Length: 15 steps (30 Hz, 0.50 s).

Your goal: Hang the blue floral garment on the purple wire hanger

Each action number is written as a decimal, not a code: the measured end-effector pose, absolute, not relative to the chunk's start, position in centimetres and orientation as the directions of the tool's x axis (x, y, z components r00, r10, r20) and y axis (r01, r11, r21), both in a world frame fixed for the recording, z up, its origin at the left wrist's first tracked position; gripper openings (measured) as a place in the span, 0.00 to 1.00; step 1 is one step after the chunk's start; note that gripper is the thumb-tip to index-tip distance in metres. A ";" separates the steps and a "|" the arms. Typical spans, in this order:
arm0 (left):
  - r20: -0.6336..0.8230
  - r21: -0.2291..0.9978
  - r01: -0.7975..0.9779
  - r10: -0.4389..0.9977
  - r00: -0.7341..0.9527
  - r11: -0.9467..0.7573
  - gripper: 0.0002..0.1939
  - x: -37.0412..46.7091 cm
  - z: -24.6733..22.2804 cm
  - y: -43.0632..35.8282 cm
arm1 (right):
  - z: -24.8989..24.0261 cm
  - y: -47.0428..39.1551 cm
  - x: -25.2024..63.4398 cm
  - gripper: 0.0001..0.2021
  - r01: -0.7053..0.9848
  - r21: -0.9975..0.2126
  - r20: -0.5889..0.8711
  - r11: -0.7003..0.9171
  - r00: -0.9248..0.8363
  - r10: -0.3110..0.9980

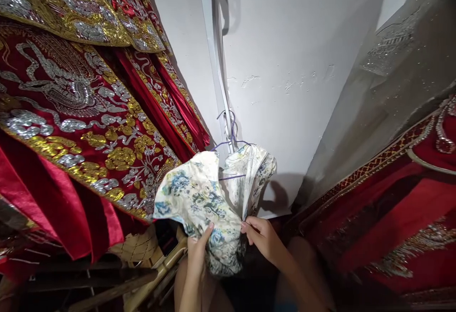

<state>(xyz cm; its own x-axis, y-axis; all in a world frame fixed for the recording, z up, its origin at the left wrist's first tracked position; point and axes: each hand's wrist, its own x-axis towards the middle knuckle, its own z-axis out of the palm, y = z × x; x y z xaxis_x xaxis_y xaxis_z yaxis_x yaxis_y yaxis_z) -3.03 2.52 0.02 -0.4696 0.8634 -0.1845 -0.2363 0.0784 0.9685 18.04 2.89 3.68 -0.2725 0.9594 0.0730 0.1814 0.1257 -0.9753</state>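
A white floral garment (204, 195) with blue and green print hangs on a thin purple hanger (232, 134), its front opening parted. My left hand (199, 248) grips the lower left part of the garment, thumb on top and the other fingers hidden behind the cloth. At the opening's edge, my right hand (258, 235) pinches the fabric between thumb and fingers. The hanger's hook is beside a pale strip running up the wall.
Red robes (117, 155) with gold and silver embroidery hang at the left. Another red embroidered garment (399, 207) is at the right. Behind is a white wall (285, 55). Wooden furniture (160, 274) stands at the lower left, beside the person's knees.
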 end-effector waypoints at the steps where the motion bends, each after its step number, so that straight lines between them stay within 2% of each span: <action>1: -0.129 0.984 -0.173 0.828 -0.545 0.040 0.31 -3.0 -0.6 2.8 | 3.7 2.7 18.0 0.23 0.200 -0.971 0.073 0.129 -0.267 0.961; 3: 0.031 0.999 0.002 0.734 -0.679 -0.040 0.32 -2.3 -1.4 2.7 | 3.7 2.5 17.9 0.23 0.255 -0.958 0.066 0.128 -0.237 0.969; 5: 0.245 0.969 0.216 0.623 -0.743 -0.124 0.33 -0.8 -1.9 1.9 | 3.8 2.4 17.8 0.22 0.317 -0.939 0.070 0.131 -0.197 0.978; 6: 0.344 0.936 0.313 0.590 -0.731 -0.159 0.32 0.2 -2.0 1.4 | 3.8 2.5 17.9 0.22 0.342 -0.930 0.078 0.137 -0.179 0.981; 8: 0.477 0.870 0.439 0.618 -0.626 -0.227 0.27 2.3 -2.0 0.5 | 3.9 2.7 18.0 0.23 0.377 -0.914 0.099 0.150 -0.151 0.984; 10: 0.492 0.850 0.441 0.735 -0.466 -0.290 0.22 4.2 -1.9 0.2 | 4.2 2.8 18.3 0.22 0.397 -0.906 0.110 0.150 -0.123 0.986; 12: 0.428 0.876 0.373 0.849 -0.311 -0.305 0.18 5.7 -1.7 0.7 | 4.5 2.8 18.5 0.22 0.412 -0.900 0.108 0.140 -0.100 0.989; 15: 0.329 0.912 0.313 0.927 -0.178 -0.264 0.08 6.7 -1.3 2.2 | 5.0 2.8 18.9 0.21 0.432 -0.892 0.101 0.130 -0.091 0.991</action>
